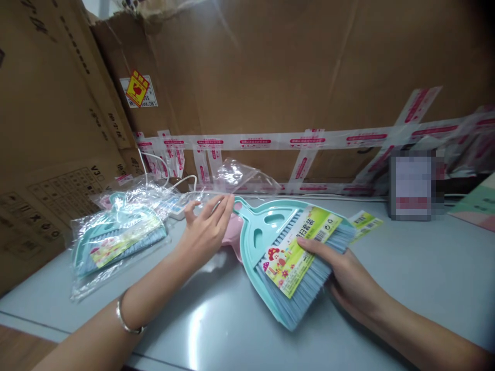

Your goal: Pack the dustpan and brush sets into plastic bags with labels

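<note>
A turquoise dustpan point(257, 229) with a blue-bristled brush point(305, 304) nested in it is tilted above the grey table. A printed card label point(292, 247) wraps across the brush. My right hand point(350, 278) grips the bristle end, thumb on the label and fingers underneath. Next to the handle end, my left hand point(207, 229) has its fingers stretched out; its thumb is hidden. Behind the dustpan shows a pink part point(232, 232), mostly covered. Beyond the handle lies a clear plastic bag point(242, 175).
To the left, another turquoise dustpan set point(119, 234) lies in clear plastic. White cables point(189, 178) run behind it. Large cardboard boxes point(247, 67) wall off the back and left. A blurred-out upright device point(410, 185) stands at the right on the grey table point(425, 268).
</note>
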`<state>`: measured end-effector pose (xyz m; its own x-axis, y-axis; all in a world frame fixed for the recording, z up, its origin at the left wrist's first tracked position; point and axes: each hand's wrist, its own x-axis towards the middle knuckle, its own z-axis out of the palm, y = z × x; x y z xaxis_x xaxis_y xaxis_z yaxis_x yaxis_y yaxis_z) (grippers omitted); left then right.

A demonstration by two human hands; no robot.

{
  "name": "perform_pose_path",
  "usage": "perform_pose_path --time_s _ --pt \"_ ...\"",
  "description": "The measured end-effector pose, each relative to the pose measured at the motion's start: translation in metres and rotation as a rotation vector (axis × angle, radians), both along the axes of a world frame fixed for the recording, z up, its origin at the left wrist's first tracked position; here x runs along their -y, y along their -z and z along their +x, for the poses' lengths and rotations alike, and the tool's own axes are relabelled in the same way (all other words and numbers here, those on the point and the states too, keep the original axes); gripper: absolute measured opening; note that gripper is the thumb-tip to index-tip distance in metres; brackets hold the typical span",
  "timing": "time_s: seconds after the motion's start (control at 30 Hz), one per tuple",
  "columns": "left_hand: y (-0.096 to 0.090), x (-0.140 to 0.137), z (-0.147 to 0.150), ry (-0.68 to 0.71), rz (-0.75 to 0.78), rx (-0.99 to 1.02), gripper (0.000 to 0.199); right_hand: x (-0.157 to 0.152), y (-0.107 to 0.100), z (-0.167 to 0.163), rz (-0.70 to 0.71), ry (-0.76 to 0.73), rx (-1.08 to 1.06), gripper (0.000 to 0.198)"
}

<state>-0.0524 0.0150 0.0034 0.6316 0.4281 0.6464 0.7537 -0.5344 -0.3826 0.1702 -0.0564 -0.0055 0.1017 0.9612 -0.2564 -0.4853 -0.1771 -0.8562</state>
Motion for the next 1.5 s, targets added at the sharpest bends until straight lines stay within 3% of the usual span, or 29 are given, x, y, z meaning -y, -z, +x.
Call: perform_pose_path --time_s 0.2,0.5,0.77,0.87,0.97,1.07,1.17,1.23,1.33,1.43,1.5 --pt "0.001 0.014 0.012 0.262 0.004 0.039 0.049 0.001 -0.001 -0.004 -0.018 0.032 -0.025 0.066" --pt "0.006 0.018 0.018 0.586 -0.232 0.007 0.057 -0.002 0.008 -0.008 0.000 0.148 -0.132 0.066" --pt "0.005 0.021 0.019 0.700 -0.365 0.012 0.064 -0.001 0.010 -0.012 0.016 0.105 -0.152 0.070" --pt "0.005 0.026 0.024 0.738 -0.447 -0.088 0.058 -0.001 0.010 -0.014 0.019 0.078 -0.156 0.071" --pt "0.003 0.031 0.028 0.790 -0.415 -0.148 0.050 -0.002 0.010 -0.014 0.023 0.082 -0.162 0.074" --pt "0.001 0.030 0.022 0.759 -0.284 0.100 0.051 -0.003 0.009 -0.012 0.040 0.090 -0.165 0.067" --pt "0.002 0.021 0.012 0.551 -0.270 0.636 0.053 -0.003 0.008 -0.009 0.057 0.106 -0.158 0.062" --pt "0.005 0.013 0.009 0.385 -0.412 1.004 0.048 -0.002 0.008 -0.008 0.072 0.109 -0.155 0.063" --pt "0.012 0.007 0.013 0.268 -0.844 1.353 0.046 0.000 0.009 -0.009 0.092 0.098 -0.144 0.064" --pt "0.014 0.017 0.026 0.339 -1.397 1.411 0.052 0.002 0.009 -0.012 0.086 0.098 -0.133 0.065" --pt "0.013 0.030 0.034 0.449 -1.603 1.314 0.052 0.003 0.007 -0.014 0.076 0.124 -0.128 0.067"
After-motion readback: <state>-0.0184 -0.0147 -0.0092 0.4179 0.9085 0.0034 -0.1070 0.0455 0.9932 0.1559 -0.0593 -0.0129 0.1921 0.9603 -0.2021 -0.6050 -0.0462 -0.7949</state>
